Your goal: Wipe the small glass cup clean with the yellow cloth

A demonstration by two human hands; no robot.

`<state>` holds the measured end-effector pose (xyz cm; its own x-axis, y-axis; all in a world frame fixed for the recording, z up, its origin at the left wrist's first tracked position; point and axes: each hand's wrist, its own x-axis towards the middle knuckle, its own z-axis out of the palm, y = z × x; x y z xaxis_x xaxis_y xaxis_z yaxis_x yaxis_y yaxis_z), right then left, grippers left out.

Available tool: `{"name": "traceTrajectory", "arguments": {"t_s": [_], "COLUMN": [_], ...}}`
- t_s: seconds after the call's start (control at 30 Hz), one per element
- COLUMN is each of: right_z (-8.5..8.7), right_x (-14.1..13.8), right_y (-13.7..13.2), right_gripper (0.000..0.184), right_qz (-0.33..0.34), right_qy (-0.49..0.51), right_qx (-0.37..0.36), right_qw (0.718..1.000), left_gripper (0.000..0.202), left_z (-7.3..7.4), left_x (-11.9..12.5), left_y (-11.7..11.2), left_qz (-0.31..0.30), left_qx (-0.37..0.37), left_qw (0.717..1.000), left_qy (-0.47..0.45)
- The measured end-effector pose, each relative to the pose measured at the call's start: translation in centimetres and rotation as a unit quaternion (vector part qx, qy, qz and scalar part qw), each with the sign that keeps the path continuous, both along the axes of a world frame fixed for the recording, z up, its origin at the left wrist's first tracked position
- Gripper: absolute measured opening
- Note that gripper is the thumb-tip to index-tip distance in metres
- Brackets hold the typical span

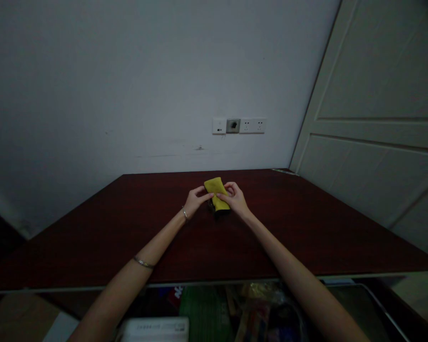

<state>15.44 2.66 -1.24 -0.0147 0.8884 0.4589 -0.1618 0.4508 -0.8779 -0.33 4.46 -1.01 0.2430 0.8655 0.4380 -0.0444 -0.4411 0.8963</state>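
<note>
A small yellow cloth (217,190) lies folded near the far middle of a dark red-brown table (128,237). My left hand (195,200) pinches its left edge with fingers closed; a thin bracelet sits at that wrist. My right hand (236,198) grips the cloth's right side, fingers curled over it. A dark object shows just under the cloth's near end, too hidden to name. Both arms stretch forward across the table.
A white wall stands behind the table with a row of wall sockets (238,126). A pale door (378,118) is at the right. Below the table's near edge an open drawer (235,308) holds several mixed items and a white box (153,328).
</note>
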Motion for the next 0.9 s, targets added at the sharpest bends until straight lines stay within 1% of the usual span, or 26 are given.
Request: {"name": "traceTrajectory", "arguments": {"t_s": [0.13,0.23,0.3,0.33,0.37,0.43,0.5,0.57,0.63,0.7,0.77,0.83,0.9], "right_z": [0.0,0.1,0.0,-0.1,-0.3,-1.0,-1.9,-2.9,-3.8,-4.5,-4.8,-4.9,-4.9], "right_x": [0.4,1.4,2.3,2.8,3.2,3.8,3.9,3.7,3.3,3.0,2.9,2.9,2.9], "right_y": [0.1,0.4,0.7,0.8,0.9,1.2,1.4,1.7,1.9,2.0,1.9,1.7,1.5], "right_gripper": [0.048,0.054,0.063,0.068,0.072,0.08,0.088,0.097,0.106,0.113,0.115,0.114,0.112], "right_qz": [0.009,-0.017,-0.041,-0.049,-0.054,-0.053,-0.037,-0.012,0.017,0.038,0.05,0.049,0.038], "right_qy": [-0.018,-0.053,-0.083,-0.106,-0.133,-0.179,-0.213,-0.243,-0.272,-0.294,-0.307,-0.321,-0.337], "right_qx": [0.003,0.034,0.042,0.042,0.04,0.03,0.006,-0.022,-0.036,-0.036,-0.027,-0.016,-0.007], "right_qw": [1.0,0.998,0.995,0.992,0.989,0.982,0.976,0.97,0.961,0.954,0.95,0.946,0.941], "left_gripper": [0.035,0.031,0.029,0.028,0.026,0.023,0.02,0.02,0.023,0.026,0.028,0.03,0.033], "left_z": [0.4,0.9,1.3,1.5,1.7,1.9,1.9,1.6,1.2,0.8,0.5,0.4,0.5], "left_x": [0.5,-0.1,-1.1,-1.7,-2.4,-3.7,-4.5,-4.7,-4.5,-4.1,-3.7,-3.3,-3.0], "left_y": [-0.4,0.1,0.6,0.9,1.1,1.5,1.8,1.9,1.9,2.1,2.3,2.6,2.8], "left_qz": [0.024,0.064,0.124,0.164,0.207,0.289,0.327,0.326,0.304,0.276,0.249,0.222,0.186], "left_qx": [-0.021,-0.02,0.006,0.03,0.058,0.111,0.141,0.162,0.174,0.177,0.185,0.217,0.269], "left_qw": [0.999,0.994,0.984,0.977,0.969,0.948,0.934,0.931,0.937,0.943,0.946,0.937,0.913], "left_qy": [-0.026,-0.087,-0.124,-0.13,-0.122,-0.076,-0.043,-0.012,0.021,0.052,0.095,0.162,0.244]}}
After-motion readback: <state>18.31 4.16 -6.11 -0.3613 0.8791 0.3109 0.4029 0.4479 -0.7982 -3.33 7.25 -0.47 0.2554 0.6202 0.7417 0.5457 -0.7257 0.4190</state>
